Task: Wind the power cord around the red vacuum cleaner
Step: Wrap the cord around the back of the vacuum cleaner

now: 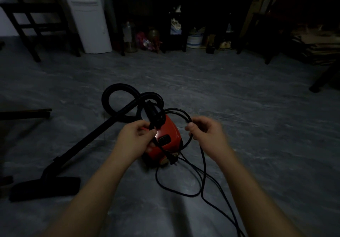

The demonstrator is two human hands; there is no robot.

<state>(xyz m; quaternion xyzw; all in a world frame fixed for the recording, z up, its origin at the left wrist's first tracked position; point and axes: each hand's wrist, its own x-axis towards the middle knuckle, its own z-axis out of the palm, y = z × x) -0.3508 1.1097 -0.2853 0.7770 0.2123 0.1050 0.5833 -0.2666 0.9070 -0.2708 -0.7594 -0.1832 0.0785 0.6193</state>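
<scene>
The small red vacuum cleaner sits on the grey floor in the middle of the dim view. Its black power cord loops over the body and trails in slack coils toward the bottom right. My left hand pinches the cord at the vacuum's black handle, on the left side of the body. To the right of the vacuum my right hand is closed on a looped bundle of the same cord. The black hose curls behind the machine.
A black wand with a floor nozzle lies to the left. A dark chair and a white appliance stand at the back left. Jars and clutter sit under dark furniture along the back.
</scene>
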